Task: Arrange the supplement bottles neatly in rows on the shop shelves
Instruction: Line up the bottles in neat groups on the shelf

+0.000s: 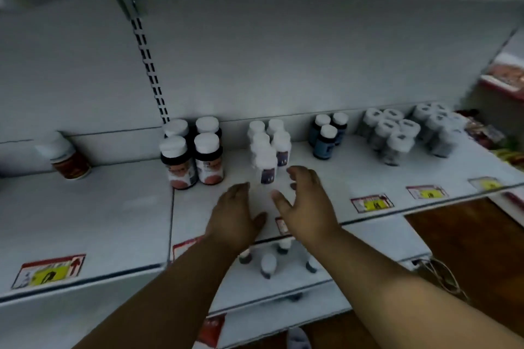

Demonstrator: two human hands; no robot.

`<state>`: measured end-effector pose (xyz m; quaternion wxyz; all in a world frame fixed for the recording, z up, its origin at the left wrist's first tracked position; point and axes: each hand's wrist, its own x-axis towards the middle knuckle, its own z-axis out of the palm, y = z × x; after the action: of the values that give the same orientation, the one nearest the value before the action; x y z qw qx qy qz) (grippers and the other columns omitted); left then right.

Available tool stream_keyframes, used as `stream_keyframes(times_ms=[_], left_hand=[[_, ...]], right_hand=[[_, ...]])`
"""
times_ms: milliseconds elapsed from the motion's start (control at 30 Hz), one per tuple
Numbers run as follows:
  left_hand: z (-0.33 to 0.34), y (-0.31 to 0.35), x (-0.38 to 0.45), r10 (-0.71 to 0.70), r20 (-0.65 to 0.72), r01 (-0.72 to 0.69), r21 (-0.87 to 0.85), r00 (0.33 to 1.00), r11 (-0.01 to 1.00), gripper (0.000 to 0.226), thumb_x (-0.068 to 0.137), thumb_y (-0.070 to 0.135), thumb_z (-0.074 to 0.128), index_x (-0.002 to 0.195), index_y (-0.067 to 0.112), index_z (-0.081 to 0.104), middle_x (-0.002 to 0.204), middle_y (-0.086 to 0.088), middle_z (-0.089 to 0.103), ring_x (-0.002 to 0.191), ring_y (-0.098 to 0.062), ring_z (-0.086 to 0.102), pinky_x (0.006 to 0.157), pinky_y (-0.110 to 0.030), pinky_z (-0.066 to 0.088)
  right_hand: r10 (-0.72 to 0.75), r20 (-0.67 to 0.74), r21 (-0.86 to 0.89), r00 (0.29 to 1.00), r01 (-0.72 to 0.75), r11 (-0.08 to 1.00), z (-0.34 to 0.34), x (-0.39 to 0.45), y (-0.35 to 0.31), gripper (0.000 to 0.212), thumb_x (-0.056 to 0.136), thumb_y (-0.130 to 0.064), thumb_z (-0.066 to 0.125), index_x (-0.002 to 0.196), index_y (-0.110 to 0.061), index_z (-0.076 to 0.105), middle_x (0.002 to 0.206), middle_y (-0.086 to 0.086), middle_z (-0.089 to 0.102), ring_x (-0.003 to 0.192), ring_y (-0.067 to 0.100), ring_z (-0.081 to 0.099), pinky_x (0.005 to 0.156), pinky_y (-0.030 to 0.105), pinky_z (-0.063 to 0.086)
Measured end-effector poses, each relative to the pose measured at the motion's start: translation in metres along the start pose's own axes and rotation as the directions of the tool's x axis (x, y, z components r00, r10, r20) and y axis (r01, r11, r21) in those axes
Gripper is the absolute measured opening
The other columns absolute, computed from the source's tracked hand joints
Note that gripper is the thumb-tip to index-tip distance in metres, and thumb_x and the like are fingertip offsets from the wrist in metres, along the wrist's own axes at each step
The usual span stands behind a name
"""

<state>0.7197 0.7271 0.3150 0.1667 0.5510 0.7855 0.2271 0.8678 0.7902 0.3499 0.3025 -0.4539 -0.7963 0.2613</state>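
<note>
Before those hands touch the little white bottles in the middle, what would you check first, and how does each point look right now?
1. Both hands free: ok. The left hand and right hand hold nothing, fingers relaxed.
2. Hands flank the front white bottle of the white bottles: ok, one on each side, not touching it.
3. White bottles upright: ok.
4. Their two rows straight and even: not ok, the left row reaches further forward.
5. Room beside the dark red-labelled bottles: ok, bare shelf shows between the groups.
6. Lone red bottle far left upright: not ok, it leans.
</note>
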Motion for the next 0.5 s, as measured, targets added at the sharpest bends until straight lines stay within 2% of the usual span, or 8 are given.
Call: stream_keyframes(times_ms=[133,233,367,500], left_hand=[[-0.022,-0.014,-0.086,0.094,-0.050,-0.095,-0.014,0.994,0.995,0.071,0.084,0.038,0.070,0.145,0.015,0.041,0.145,-0.007,0.047,0.130,-0.025,0.045,0.108,-0.032,0.035],[-0.036,-0.035,-0.143,0.095,-0.095,-0.097,-0.016,0.991,0.995,0.067,0.084,0.039,0.069,0.143,0.019,0.044,0.141,-0.001,0.050,0.127,-0.021,0.048,0.104,-0.035,0.043],[-0.033,-0.067,-0.186,0.064,-0.117,-0.054,0.089,0.991,0.995,0.064,0.088,0.041,0.064,0.144,0.022,0.040,0.144,0.001,0.046,0.132,-0.021,0.043,0.105,-0.036,0.040],[0.011,-0.102,-0.198,-0.010,-0.083,0.023,0.159,0.997,0.987,0.065,0.089,0.041,0.062,0.147,0.026,0.036,0.147,0.002,0.043,0.135,-0.020,0.039,0.110,-0.037,0.033]], right_hand=[[-0.001,0.017,0.012,1.000,0.001,1.000,0.004,-0.070,-0.028,0.049,0.089,-0.029,0.067,0.132,-0.016,0.050,0.127,0.004,0.051,0.109,0.017,0.056,0.091,0.034,0.050],[-0.004,0.074,0.049,0.997,0.000,0.999,0.012,-0.112,-0.046,0.044,0.090,-0.031,0.066,0.130,-0.020,0.050,0.127,-0.001,0.051,0.113,0.013,0.054,0.094,0.033,0.049],[-0.035,0.180,0.025,0.983,0.031,0.999,0.036,-0.149,-0.045,0.041,0.090,-0.031,0.066,0.128,-0.022,0.052,0.125,-0.006,0.050,0.102,0.004,0.052,0.084,0.017,0.043],[-0.049,0.299,-0.081,0.953,0.076,0.994,0.087,-0.170,-0.001,0.043,0.088,-0.035,0.066,0.128,-0.025,0.053,0.125,-0.004,0.051,0.112,0.013,0.052,0.090,0.027,0.045]])
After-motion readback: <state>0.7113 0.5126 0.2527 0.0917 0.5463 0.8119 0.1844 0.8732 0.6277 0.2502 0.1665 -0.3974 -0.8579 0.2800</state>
